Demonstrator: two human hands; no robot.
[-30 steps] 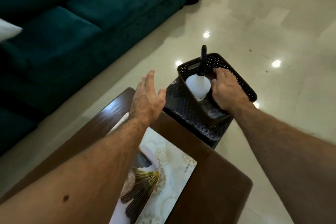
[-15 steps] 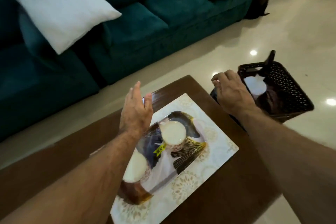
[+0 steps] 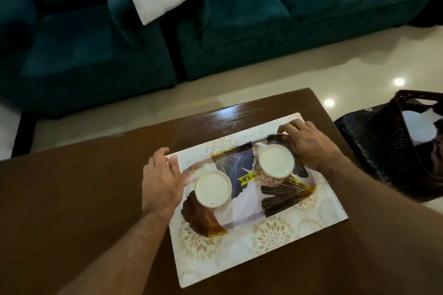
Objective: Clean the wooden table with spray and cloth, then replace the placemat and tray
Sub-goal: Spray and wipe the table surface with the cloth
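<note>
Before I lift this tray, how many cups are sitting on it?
2: one cup at the tray's left end beside the left hand, the other cup at its right end beside the right hand.

Glossy wooden table (image 3: 96, 187), shiny patterned tray (image 3: 282, 201), velvety sofa (image 3: 239, 26).

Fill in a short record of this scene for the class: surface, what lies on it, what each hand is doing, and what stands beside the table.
surface: wooden table
on it: placemat with tray on top
on tray: two cups, upside down
left hand: at the tray's left end
right hand: on the tray's right end
beside table: dark basket on the floor
</note>
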